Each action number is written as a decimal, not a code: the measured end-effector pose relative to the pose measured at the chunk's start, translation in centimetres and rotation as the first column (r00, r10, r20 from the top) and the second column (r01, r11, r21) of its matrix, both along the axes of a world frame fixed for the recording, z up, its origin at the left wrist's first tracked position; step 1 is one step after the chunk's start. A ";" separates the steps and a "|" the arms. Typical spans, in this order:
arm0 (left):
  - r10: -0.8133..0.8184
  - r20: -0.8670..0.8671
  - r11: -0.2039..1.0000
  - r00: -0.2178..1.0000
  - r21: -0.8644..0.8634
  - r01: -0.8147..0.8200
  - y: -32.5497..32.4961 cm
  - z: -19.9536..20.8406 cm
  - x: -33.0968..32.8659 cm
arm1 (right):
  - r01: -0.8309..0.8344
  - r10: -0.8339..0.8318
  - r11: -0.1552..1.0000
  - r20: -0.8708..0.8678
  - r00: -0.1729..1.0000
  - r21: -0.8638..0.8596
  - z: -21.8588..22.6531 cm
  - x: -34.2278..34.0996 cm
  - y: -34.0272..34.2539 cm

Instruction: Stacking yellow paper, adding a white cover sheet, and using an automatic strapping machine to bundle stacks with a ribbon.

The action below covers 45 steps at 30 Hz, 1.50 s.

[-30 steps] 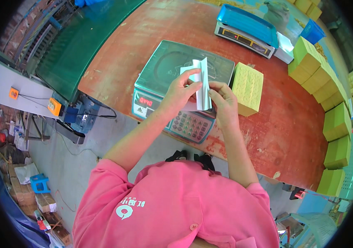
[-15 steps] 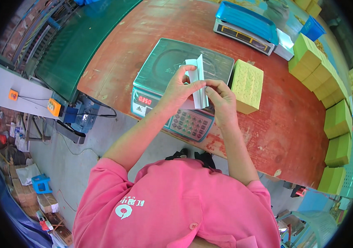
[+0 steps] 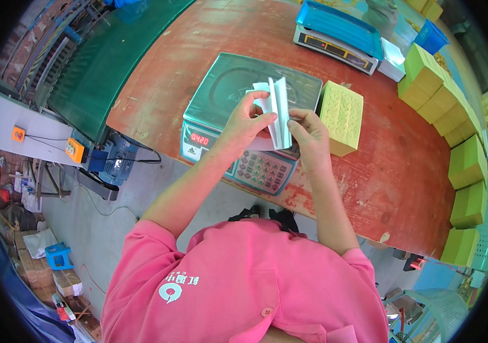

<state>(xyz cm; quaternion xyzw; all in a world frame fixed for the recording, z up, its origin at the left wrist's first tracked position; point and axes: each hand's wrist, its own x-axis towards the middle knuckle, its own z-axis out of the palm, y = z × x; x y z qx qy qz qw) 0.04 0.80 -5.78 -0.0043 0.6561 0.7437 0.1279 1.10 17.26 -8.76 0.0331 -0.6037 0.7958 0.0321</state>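
I have both of my 2 hands up above the near half of the scale (image 3: 215, 86), and between them I hold the folded white paper (image 3: 280, 111) over the scale's plate. My left hand (image 3: 245, 123) has its thumb and fingers clamped on the paper's left part, the thumb tip lying against the near face and the forefinger higher up. My right hand (image 3: 311, 136) is at the paper's right edge, over the scale's right side, thumb and forefinger tips close together there; I cannot tell whether they pinch the edge or only touch it. The paper stands lengthwise between my 2 sets of fingertips, its creased leaves spread a little, its top beyond my fingers and its lower end above the scale's keypad (image 3: 264, 171). Just right of the scale sits a yellow block (image 3: 341, 117) with a wavy-patterned top. Well beyond the scale, to the right, is a 2nd scale (image 3: 335, 52) bearing a blue tray (image 3: 340, 27). The scale rests on a worn red table (image 3: 392, 171).
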 end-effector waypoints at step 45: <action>-0.734 -0.209 0.298 0.646 -0.954 0.031 29.1 -9.0 3.8 | 0.447 -0.897 -0.022 -0.215 0.387 0.894 -9.5 28.4 51.0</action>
